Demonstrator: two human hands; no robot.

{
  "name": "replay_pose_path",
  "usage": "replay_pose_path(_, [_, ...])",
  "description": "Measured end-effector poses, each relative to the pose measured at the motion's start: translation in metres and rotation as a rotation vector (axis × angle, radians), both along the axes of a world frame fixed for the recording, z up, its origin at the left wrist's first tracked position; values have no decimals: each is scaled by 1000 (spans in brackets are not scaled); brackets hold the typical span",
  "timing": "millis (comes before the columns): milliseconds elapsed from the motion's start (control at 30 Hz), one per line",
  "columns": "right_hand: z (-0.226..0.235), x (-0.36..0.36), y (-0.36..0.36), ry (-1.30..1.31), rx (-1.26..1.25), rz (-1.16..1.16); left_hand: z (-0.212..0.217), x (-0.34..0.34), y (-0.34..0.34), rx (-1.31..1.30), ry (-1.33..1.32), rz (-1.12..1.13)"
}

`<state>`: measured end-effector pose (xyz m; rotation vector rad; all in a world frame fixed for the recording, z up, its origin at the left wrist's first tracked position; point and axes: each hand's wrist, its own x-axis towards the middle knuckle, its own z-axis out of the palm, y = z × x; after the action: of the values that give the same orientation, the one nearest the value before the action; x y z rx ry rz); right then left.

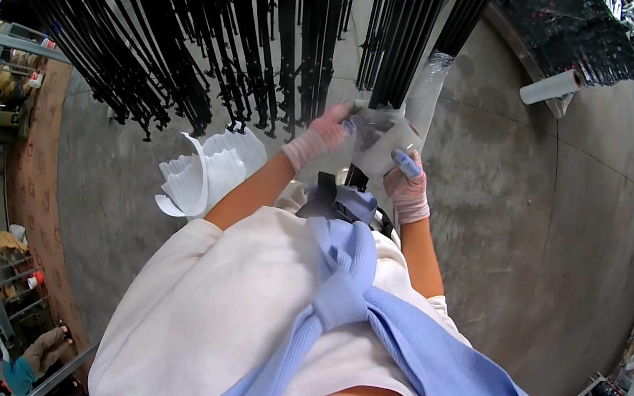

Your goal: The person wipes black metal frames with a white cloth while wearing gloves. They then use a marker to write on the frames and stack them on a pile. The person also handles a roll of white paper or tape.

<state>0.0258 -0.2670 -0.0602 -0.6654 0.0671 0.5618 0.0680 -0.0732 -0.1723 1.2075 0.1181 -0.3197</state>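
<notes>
A bundle of long black bars (405, 48) hangs in front of me, its lower part crossed by clear film. My right hand (407, 188), in a pale pink glove with blue fingertips, grips a roll of clear stretch film (393, 149) against the bundle, thumb over the roll's near end. At the bundle's left side, my left hand (319, 137) wears the same kind of glove. Its fingers curl in at the film-covered bars and are partly hidden and blurred.
Rows of hanging black bars (235, 39) fill the far left. White foam sheeting (216, 168) lies below them. A wrapped bundle (430, 86) hangs just right. Another white roll (553, 88) sits by a pile of wrapped dark bars (575, 31) at the far right.
</notes>
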Motion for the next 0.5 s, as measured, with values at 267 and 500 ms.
replay_pose_path(267, [12, 22, -10, -231, -513, -116, 33, -17, -7, -163, -37, 220])
replay_pose_path(500, [1, 39, -4, -216, -533, -180, 50, 4, -30, 68, -122, 366])
